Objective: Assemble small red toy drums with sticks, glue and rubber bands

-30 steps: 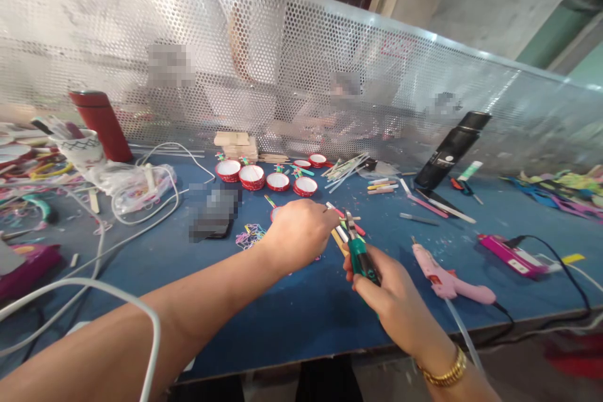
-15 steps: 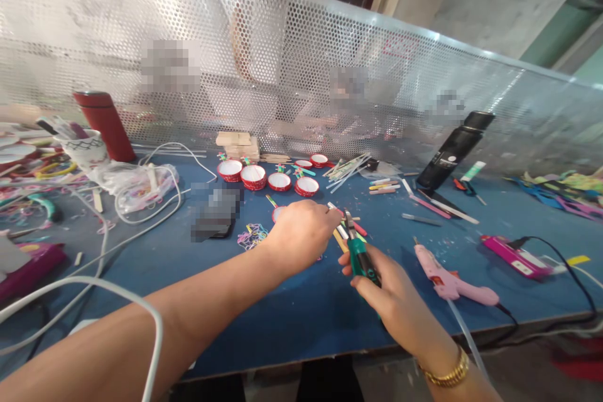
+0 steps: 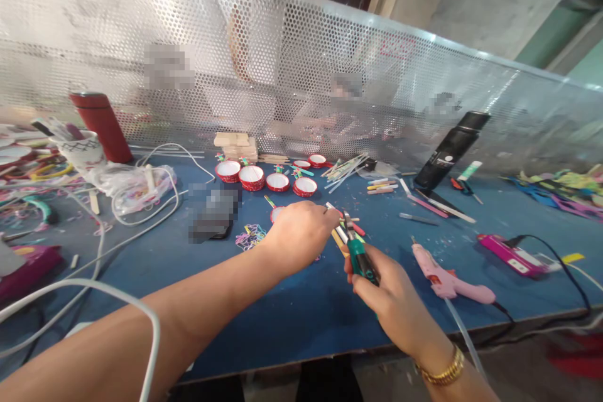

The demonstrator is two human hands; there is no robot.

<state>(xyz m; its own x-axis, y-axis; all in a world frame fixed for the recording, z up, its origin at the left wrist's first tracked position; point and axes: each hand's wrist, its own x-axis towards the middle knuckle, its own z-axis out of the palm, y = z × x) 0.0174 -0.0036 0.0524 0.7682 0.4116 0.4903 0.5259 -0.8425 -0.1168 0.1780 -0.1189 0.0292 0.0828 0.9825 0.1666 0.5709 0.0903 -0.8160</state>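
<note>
My right hand [image 3: 386, 282] is wrapped round the green-and-black handles of a pair of pliers [image 3: 362, 259], whose metal jaws point up and away from me. Just left of the jaws, my left hand [image 3: 301, 235] is closed in a pinch; what it holds is hidden behind its fingers. A thin stick shows close to the jaws and those fingertips. Under and behind both hands lie several coloured pens [image 3: 340, 242]. Partly covered by my left hand is a small red-rimmed white disc [image 3: 275, 215]. Beside it sits a heap of coloured rubber bands [image 3: 250, 237].
Red-rimmed round drums [image 3: 251, 177] stand in a row before a stack of wooden pieces [image 3: 235, 146]. A pink glue gun [image 3: 450, 279] lies to the right, near a black bottle [image 3: 450, 154]. A phone [image 3: 214, 217] and white cable [image 3: 136, 298] are on the left. Mesh [image 3: 282, 63] borders the back.
The whole view has shifted slightly. Both hands keep nearly the same pose, and the pliers' jaws stay beside my left fingertips.
</note>
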